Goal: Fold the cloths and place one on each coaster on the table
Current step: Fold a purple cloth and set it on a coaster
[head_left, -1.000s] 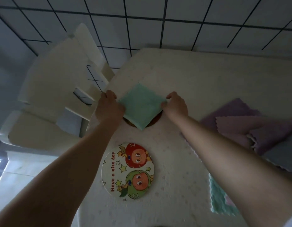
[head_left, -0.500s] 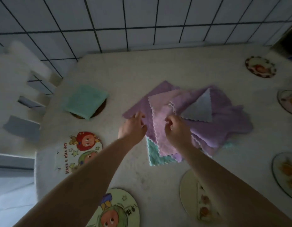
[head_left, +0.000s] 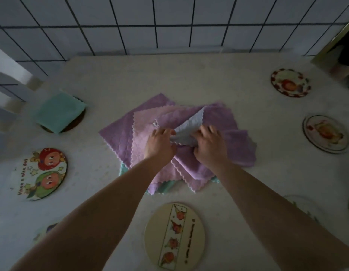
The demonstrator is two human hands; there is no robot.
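A pile of unfolded cloths, mostly purple point(head_left: 118, 132) and pink point(head_left: 142, 122), lies in the middle of the table. On top of it sits a pale grey-white cloth point(head_left: 189, 127). My left hand point(head_left: 160, 143) pinches that cloth's left edge and my right hand point(head_left: 209, 144) grips its right side. A folded green cloth point(head_left: 59, 112) rests on a dark round coaster point(head_left: 77, 122) at the far left. A green cloth point(head_left: 165, 187) peeks out from under the pile's near edge.
Round picture coasters lie around the table: a fruit-faced one point(head_left: 39, 173) at left, a cream one point(head_left: 174, 236) near me, two at right point(head_left: 290, 83) point(head_left: 326, 133). A white chair point(head_left: 7, 90) stands at far left. A tiled wall point(head_left: 169, 24) lies behind the table.
Both hands left the folded green cloth on its coaster, crossed to the pile and moved up it onto the pale grey-white cloth, which they now hold. The view has swung right.
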